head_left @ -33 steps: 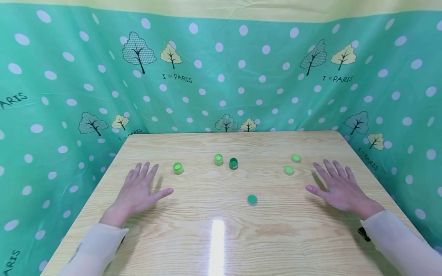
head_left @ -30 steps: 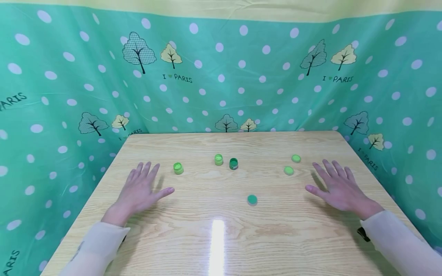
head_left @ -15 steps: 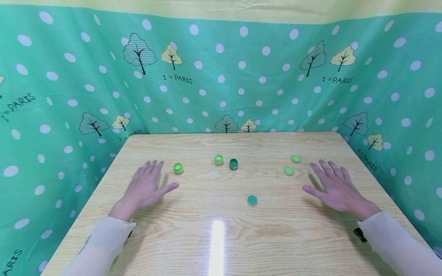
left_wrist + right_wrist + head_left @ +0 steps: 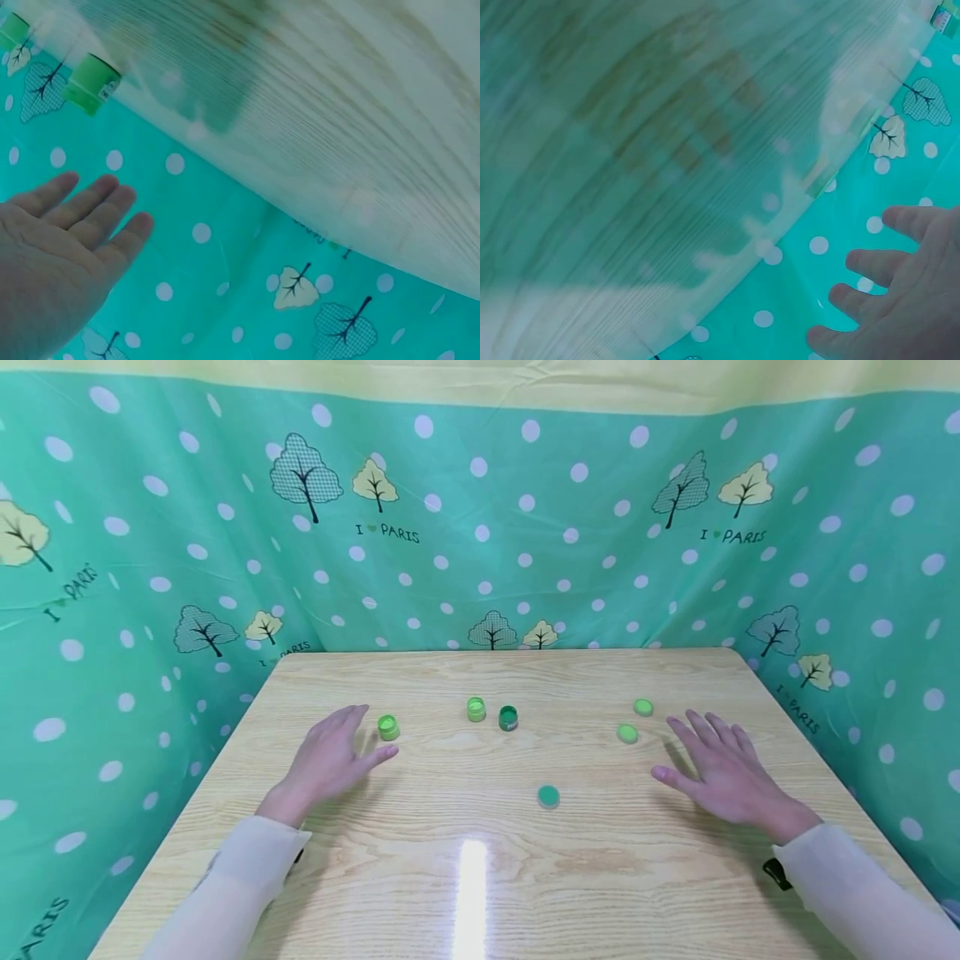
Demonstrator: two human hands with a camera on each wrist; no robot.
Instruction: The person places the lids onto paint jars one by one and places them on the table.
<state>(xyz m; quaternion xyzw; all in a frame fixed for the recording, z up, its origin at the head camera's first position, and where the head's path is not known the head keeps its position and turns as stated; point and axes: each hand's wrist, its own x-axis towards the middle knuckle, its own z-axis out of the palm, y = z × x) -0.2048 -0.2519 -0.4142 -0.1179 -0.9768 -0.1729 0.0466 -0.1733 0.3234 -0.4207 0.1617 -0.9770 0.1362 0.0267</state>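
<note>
My left hand (image 4: 330,758) hovers over the table just left of a small light green jar (image 4: 387,727), thumb and fingers spread around empty air. That jar stands without a lid, and the left wrist view also has this green jar (image 4: 92,84) above the fingers. Farther right stand a second light green jar (image 4: 476,709) and a dark green jar (image 4: 508,718), both uncovered. My right hand (image 4: 723,772), fingers spread and holding nothing, is over the table's right side. Nearest to it are two light green lids (image 4: 627,733) (image 4: 643,707). A dark green lid (image 4: 548,796) lies nearer the front.
The wooden table (image 4: 600,902) carries a bright light reflection near its front middle. A green dotted curtain (image 4: 480,510) with printed trees hangs behind the table and along both sides.
My left hand has moved right and slightly forward, closer to the left light green jar, with its fingers drawing together. The right hand has shifted slightly left. Jars and lids stay put.
</note>
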